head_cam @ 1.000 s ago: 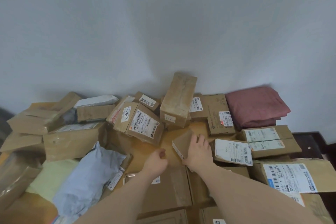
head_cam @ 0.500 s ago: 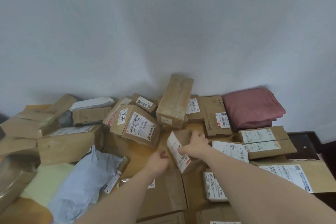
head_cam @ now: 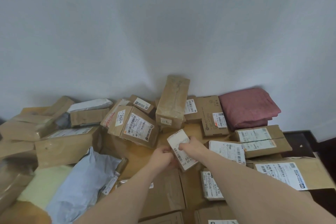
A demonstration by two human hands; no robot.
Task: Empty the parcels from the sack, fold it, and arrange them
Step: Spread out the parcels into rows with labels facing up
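Below a plain white wall point(head_cam: 163, 32), we see cardboard parcels crowding a tan surface point(head_cam: 138, 152). Our left hand point(head_cam: 162, 155) and right hand point(head_cam: 190, 147) both grip one small parcel point(head_cam: 181, 149), lifted mid-pile. A nearby box point(head_cam: 134, 125) reads "200" and "T70".

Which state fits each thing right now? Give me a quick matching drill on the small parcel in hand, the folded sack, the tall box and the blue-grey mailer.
Things:
1. small labelled parcel
2. folded maroon sack
3. tall brown box
4. blue-grey mailer bag

States:
A. lies near left, beside a pale yellow bag
B. held by left hand and right hand
C. lies against the wall, far right
D. lies lengthwise, tilted, far centre

Pairs: 1-B, 2-C, 3-D, 4-A
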